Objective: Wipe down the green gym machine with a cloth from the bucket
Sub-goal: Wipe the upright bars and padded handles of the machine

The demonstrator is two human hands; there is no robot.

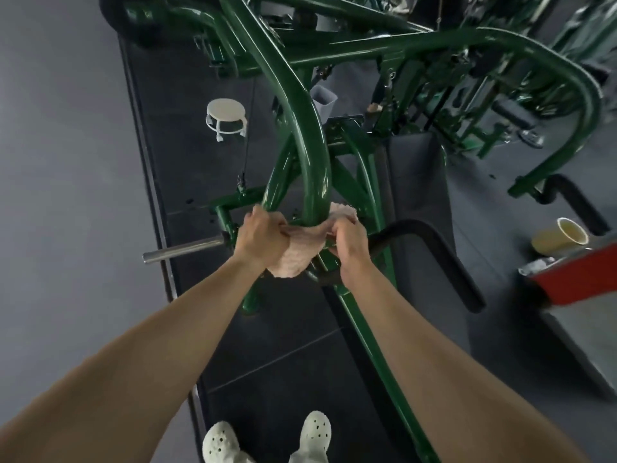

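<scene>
Glossy dark green machine frame [314, 155], pale pink cloth [293, 259], white stool [227, 118], red box [581, 279]

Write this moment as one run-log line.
step: wiping | left hand: grips cloth | right hand: grips cloth | cloth: wrapped round curved green tube

A gym: green weight machines [310, 152] on dark rubber flooring [200, 175].

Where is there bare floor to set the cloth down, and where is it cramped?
Bare mat lies between the white stool and the chrome peg, and again ahead of the shoes. Crowded where left hand and right hand grip the cloth around the green tube, beside the black handle.
</scene>
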